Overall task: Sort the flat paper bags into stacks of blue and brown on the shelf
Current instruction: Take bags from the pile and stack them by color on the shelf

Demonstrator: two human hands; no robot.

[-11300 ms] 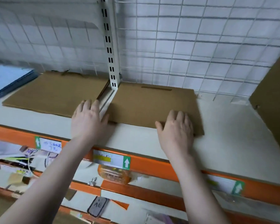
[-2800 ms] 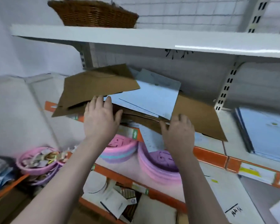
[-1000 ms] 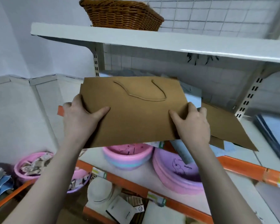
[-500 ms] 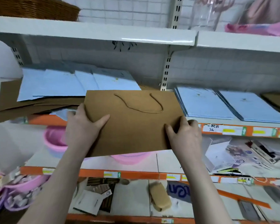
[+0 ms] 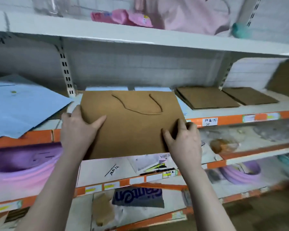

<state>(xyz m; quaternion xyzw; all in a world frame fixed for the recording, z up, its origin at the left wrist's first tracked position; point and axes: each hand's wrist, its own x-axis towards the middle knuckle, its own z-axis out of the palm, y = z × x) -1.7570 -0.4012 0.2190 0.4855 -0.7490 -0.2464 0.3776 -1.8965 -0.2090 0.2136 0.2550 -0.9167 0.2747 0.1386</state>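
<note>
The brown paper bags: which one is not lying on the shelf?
The brown bag with the rope handle showing, gripped by the left hand and right hand. The two brown stacks lie flat at right.

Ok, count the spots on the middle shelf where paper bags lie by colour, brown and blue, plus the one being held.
Brown on shelf: 2, one stack and another to its right.
Blue on shelf: 1, the blue pile at left.
Brown held: 1, the brown bag in the left hand and right hand.
Total: 4.
</note>
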